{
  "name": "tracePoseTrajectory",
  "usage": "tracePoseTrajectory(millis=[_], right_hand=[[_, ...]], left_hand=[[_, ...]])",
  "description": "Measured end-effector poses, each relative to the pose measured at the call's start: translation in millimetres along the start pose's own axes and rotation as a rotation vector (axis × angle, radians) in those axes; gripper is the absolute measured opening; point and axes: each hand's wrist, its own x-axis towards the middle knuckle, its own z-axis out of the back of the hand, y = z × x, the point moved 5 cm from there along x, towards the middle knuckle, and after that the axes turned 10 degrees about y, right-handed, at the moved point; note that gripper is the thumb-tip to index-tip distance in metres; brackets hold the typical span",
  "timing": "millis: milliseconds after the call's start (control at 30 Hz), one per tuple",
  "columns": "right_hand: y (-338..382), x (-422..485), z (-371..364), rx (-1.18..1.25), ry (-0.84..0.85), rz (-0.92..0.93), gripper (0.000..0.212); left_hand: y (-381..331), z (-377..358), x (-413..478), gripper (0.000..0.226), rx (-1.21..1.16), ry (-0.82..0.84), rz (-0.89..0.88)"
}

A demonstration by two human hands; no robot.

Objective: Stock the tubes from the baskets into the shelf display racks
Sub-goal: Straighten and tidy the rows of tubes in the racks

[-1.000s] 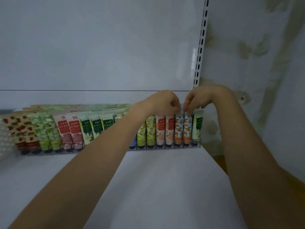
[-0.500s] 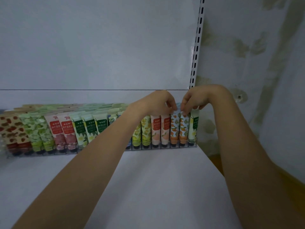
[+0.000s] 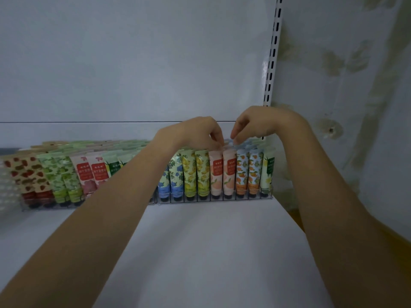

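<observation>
2 peach tubes [image 3: 216, 174] | 2 orange tubes [image 3: 242, 174] | left hand [image 3: 195, 132], right hand [image 3: 258, 123] (at tops)

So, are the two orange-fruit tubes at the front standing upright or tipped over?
Upright: both orange-fruit tubes stand cap down in the clear rack, crimped ends up.

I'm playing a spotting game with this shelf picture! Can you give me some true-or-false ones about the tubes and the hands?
The peach tubes stand cap-down in the clear rack. True.
The orange-print tubes sit at the rack's far left end. False: they are near the right end.
The left hand and right hand both reach the tube tops. True.
The left hand carries a basket. False: no basket is in view.
The lemon-print tubes stand beside the blue-flower tubes. True.
</observation>
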Motion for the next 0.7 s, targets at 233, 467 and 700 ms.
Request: tracePoseTrajectory(millis=[233, 467, 700], right_hand=[[6.6, 9.6, -16.0, -0.089, 0.069, -0.102, 0.01], [6.4, 9.2, -16.2, -0.062, 0.069, -0.085, 0.01], [33.5, 13.4, -19.8, 0.047, -0.055, 0.115, 0.009]], left_hand=[[3.4, -7.2, -1.6, 0.019, -0.038, 0.025, -0.007], [6.2, -1.4, -2.4, 0.018, -0.044, 0.009, -0.024], [42.0, 18.6, -31.9, 0.014, -0.07, -0.049, 0.036]])
